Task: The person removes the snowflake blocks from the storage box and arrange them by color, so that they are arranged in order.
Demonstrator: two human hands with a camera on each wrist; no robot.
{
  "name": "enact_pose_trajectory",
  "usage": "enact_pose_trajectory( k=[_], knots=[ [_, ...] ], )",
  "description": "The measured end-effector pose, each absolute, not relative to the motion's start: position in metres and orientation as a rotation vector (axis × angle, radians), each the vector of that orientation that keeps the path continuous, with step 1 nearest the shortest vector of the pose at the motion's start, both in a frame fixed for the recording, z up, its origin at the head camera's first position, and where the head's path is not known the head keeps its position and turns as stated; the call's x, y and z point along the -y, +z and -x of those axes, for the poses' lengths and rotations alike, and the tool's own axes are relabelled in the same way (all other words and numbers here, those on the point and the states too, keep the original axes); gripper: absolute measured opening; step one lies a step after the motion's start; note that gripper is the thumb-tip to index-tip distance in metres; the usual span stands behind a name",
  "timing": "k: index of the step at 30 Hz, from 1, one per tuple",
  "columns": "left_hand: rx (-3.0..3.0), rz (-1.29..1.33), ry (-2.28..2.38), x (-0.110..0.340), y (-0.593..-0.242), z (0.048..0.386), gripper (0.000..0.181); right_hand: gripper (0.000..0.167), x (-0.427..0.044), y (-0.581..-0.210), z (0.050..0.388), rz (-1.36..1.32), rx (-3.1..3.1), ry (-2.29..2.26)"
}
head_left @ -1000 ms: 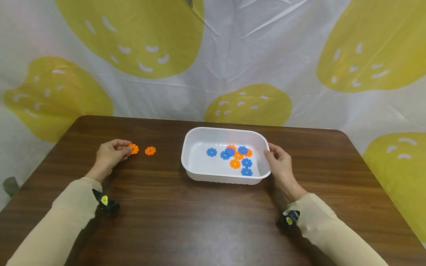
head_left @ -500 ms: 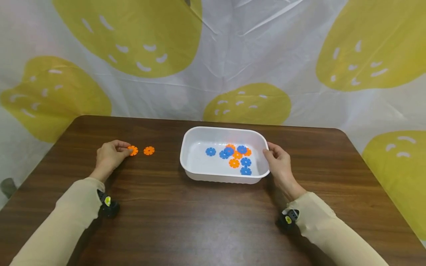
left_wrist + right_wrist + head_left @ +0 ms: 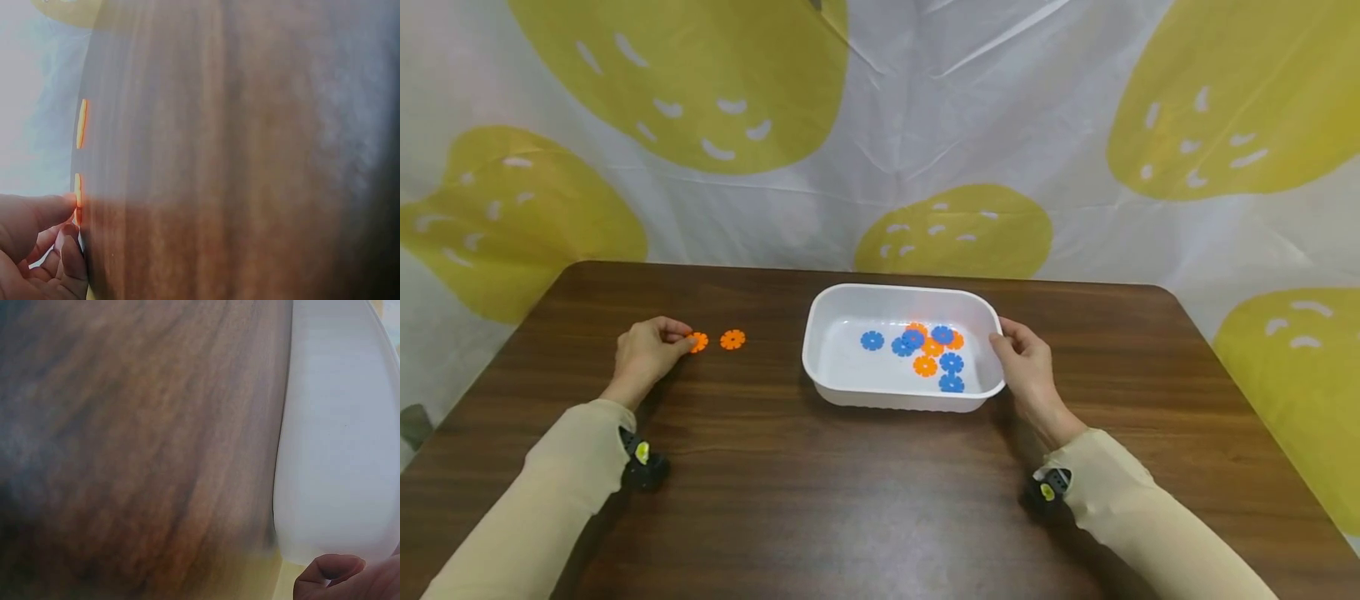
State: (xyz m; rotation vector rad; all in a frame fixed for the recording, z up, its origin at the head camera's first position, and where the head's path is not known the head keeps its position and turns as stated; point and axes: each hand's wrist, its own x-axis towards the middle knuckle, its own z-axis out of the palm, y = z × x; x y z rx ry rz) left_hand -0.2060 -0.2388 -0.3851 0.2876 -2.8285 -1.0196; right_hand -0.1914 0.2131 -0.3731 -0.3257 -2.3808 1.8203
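At the left of the table my left hand (image 3: 647,354) pinches the near edge of an orange notched plastic disc (image 3: 698,342) between thumb and fingers. In the left wrist view this disc (image 3: 78,194) appears edge-on at the thumb tip. A second orange disc (image 3: 732,339) lies flat just to its right. My right hand (image 3: 1028,367) grips the right end of a white plastic basin (image 3: 898,400), thumb over the rim. Several blue discs (image 3: 872,340) and orange discs (image 3: 925,366) lie inside, some overlapping. In the right wrist view, the basin's outer wall (image 3: 344,437) hides its contents.
The dark wooden table (image 3: 820,508) has rounded far corners. Behind it hangs a white curtain (image 3: 917,108) with big yellow fruit shapes. A black wrist camera (image 3: 643,467) hangs below the left sleeve, another (image 3: 1043,496) below the right.
The head view has shifted slightly, so everything sits a little further left. The left wrist has turned slightly, its hand staying at the same disc. The right hand keeps its hold on the basin.
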Motion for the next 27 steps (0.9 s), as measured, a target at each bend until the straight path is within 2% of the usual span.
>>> enact_pose_trajectory(
  k=[5, 10, 18, 27],
  knots=[
    [2.817, -0.263, -1.016, 0.237, -0.385, 0.205, 0.03, 0.04, -0.213, -0.375, 0.191, 0.324, 2.377, 1.832],
    [2.715, -0.113, -1.039, 0.219, -0.376, 0.203, 0.031, 0.04, -0.213, -0.375, 0.192, 0.326, 2.383, 1.836],
    [2.648, 0.139, -1.287, 0.148, -0.352, 0.206, 0.026, 0.041, -0.214, -0.373, 0.191, 0.306, 2.382, 1.836],
    [2.682, 0.307, -1.607, 0.069, -0.338, 0.204, 0.028, 0.041, -0.215, -0.375, 0.192, 0.304, 2.397, 1.831]
  ],
)
